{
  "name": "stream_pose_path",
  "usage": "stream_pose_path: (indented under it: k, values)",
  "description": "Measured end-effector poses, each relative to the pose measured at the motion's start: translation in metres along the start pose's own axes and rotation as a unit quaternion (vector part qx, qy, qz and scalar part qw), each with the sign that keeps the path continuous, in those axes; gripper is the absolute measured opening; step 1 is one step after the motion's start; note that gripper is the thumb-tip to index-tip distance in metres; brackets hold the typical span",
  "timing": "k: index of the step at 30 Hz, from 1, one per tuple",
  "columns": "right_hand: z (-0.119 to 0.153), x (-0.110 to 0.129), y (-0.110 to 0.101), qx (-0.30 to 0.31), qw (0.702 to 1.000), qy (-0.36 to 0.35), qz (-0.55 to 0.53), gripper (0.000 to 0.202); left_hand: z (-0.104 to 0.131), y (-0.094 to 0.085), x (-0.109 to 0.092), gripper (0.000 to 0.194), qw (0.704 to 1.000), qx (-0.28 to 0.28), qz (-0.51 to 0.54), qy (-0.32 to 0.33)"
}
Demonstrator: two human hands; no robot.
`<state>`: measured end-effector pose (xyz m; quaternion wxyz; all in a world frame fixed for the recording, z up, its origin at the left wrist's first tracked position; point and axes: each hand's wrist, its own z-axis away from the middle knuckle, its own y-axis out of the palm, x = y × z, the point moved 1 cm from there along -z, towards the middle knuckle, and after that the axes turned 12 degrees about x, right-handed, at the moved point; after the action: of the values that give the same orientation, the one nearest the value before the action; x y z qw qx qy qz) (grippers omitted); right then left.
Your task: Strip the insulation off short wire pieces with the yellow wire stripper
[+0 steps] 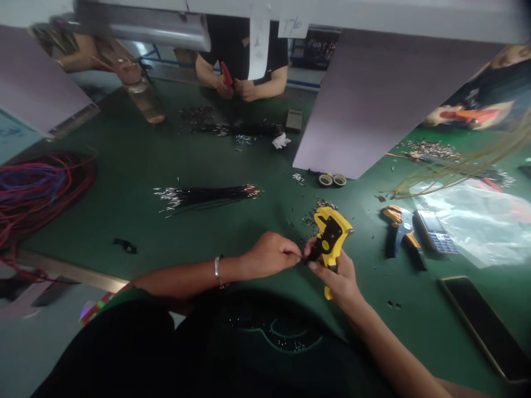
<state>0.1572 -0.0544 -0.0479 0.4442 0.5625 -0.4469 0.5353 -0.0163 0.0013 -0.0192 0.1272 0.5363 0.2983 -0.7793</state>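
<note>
At the lower centre of the frame, the left hand [271, 255] has thumb and fingers pinched together just beside the right hand [341, 279]; what the pinch holds is too small to tell. Right of centre, the right hand grips the yellow tool [332, 235], tilted over the green table [124, 171]. Black wires [213, 195] lie at centre left, a phone [483, 326] at lower right.

From where I stand, the white tag [293, 21] on the overhead beam [373, 19], toward the table's [128, 166] far edge, starts "T7" (rest unclear). Paper strip [259, 44] beside it: handwriting, illegible. Yellow tool's [340, 228] round badge [326, 245], keypad phone's [435, 231] keys: too small to read.
</note>
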Motion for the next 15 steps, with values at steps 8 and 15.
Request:
stream_pose_path:
  k: [8, 15]
  values:
    - [0.0041, -0.0002, 0.0022, 0.01, 0.991, 0.011, 0.132, 0.02, -0.0016, 0.002, 0.0021, 0.012, 0.998, 0.017, 0.038, 0.04]
    - [0.0039, -0.0036, 0.0019, 0.009, 0.995, 0.0, 0.098, 0.026, 0.0015, 0.006, 0.0016, 0.015, 0.993, 0.048, 0.107, -0.024]
